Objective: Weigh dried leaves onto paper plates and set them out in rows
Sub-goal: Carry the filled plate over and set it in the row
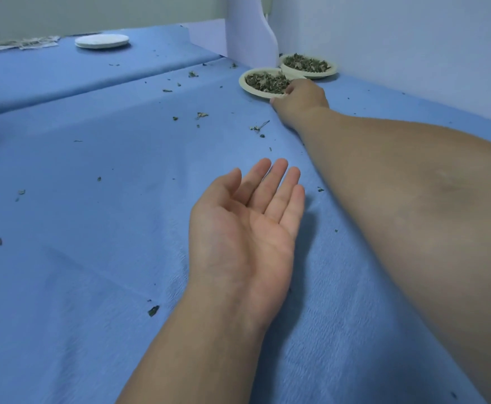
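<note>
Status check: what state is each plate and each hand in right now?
Near beige paper plate: holds dried green leaves, on blue cloth.
Far beige paper plate: holds leaves, untouched.
White paper plate stack: leafless, untouched.
Left hand: open, palm up, empty.
Right hand: pinches near plate's rim.

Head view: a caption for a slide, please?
Right hand holds a paper plate of dried leaves beside a second plate; left hand open, palm up.
</note>
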### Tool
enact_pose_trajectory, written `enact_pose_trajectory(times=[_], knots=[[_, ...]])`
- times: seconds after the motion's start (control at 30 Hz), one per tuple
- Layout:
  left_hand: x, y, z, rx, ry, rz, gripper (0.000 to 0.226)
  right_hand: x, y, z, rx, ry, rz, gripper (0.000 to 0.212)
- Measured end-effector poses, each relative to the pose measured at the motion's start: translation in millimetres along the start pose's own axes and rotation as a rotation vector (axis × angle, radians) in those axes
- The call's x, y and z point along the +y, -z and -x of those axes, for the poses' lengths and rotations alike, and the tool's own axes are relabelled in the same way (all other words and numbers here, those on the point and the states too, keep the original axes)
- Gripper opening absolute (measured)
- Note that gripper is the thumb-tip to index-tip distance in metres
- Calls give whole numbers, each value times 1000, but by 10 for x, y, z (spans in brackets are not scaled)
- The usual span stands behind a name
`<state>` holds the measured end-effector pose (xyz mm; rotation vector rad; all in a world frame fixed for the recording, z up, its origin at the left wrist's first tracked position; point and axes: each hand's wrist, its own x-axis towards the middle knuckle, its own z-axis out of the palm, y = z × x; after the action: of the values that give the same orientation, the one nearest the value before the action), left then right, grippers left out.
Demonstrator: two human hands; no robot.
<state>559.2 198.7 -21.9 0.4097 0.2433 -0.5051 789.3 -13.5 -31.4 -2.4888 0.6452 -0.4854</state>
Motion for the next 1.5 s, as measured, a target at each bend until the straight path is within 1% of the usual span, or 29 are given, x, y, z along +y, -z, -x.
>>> enact_pose_trajectory(times=[0.1,0.2,0.3,0.33,0.43,0.53,0.6,0.67,0.73,0.8,0.87,0.93,1.0,1.07,1.13,1.2,1.23,1.37,1.43,1.5], knots=[[14,0,-18,8,-4,23,39,-7,-43,-57,-6,10,9,52],[-17,13,-15,15,3,9,38,-11,-50,-59,-28,8,36,64],[-77,9,3,11,6,-59,37,19,-14,54,-116,6,126,83],[-107,6,14,16,-1,-95,36,43,8,131,-146,10,194,85],[-218,-27,58,23,-45,-275,31,134,110,406,-221,66,393,73],[-383,-92,167,-13,-105,-503,24,227,394,798,-357,84,422,64],[-508,-142,267,-47,-164,-678,16,318,664,1138,-406,127,427,55],[-638,-174,329,-52,-276,-899,27,476,913,1549,-404,192,444,43],[-782,-181,382,-46,-400,-1113,29,718,1110,2014,-396,248,452,46],[-902,-172,459,-48,-484,-1303,35,921,1321,2485,-375,279,426,51],[-1034,-151,586,-106,-496,-1474,41,1081,1571,2888,-378,262,415,50],[-1198,-154,767,-159,-473,-1544,43,1176,1807,3186,-392,234,390,42],[-1399,-173,1016,-192,-429,-1551,43,1250,2028,3473,-348,209,285,33],[-1650,-215,1300,-248,-411,-1492,37,1339,2250,3752,-199,176,157,25],[-1910,-282,1587,-272,-397,-1385,30,1447,2501,4062,-58,136,34,32],[-2185,-368,1888,-294,-388,-1280,30,1581,2792,4409,24,131,-69,42],[-2337,-407,2035,-314,-378,-1244,30,1670,2937,4594,64,147,-94,43],[-2952,-547,2618,-423,-316,-1199,35,2111,3534,5354,196,137,-92,46],[-3278,-581,2851,-487,-273,-1182,37,2352,3799,5715,256,118,-28,41],[-3601,-593,3071,-550,-277,-1209,36,2576,4027,6058,322,104,-6,39]])
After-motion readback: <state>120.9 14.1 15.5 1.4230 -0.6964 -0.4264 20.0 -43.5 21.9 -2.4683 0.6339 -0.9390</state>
